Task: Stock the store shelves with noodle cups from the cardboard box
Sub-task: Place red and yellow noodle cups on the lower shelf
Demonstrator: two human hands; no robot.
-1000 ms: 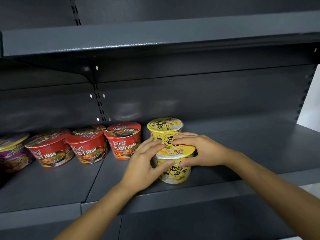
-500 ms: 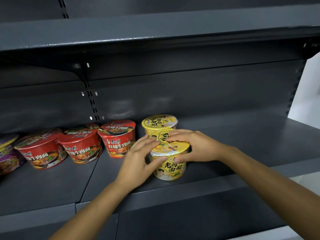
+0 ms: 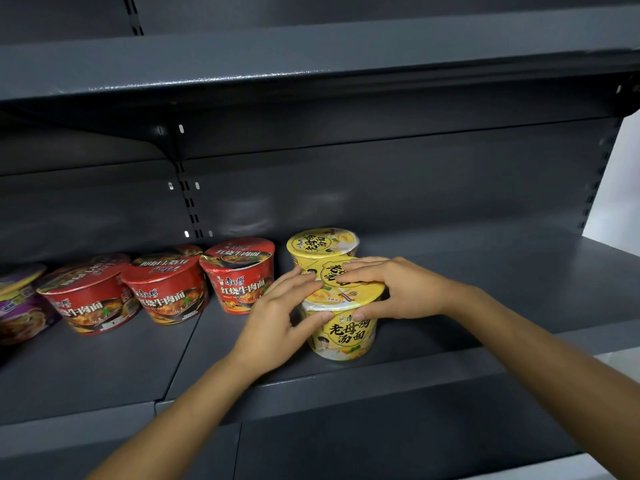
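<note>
A yellow noodle cup (image 3: pixel 343 330) stands upright near the front of the dark grey shelf (image 3: pixel 485 306). My left hand (image 3: pixel 277 320) holds its left side, thumb under the rim and fingers on the lid. My right hand (image 3: pixel 405 289) grips its right side the same way. A second yellow cup (image 3: pixel 322 245) stands right behind it. Left of them runs a row of red noodle cups (image 3: pixel 239 271), (image 3: pixel 166 289), (image 3: pixel 86 299), with a purple cup (image 3: pixel 20 303) at the far left edge. The cardboard box is out of view.
An upper shelf (image 3: pixel 311 64) overhangs the row, leaving limited height above the cups. The shelf surface to the right of the yellow cups is bare up to the right upright (image 3: pixel 595 188). A white wall (image 3: pixel 623 188) shows beyond it.
The view has shifted slightly, so the cups sit a little further left and lower. Both hands stay on the front yellow cup in the same grip.
</note>
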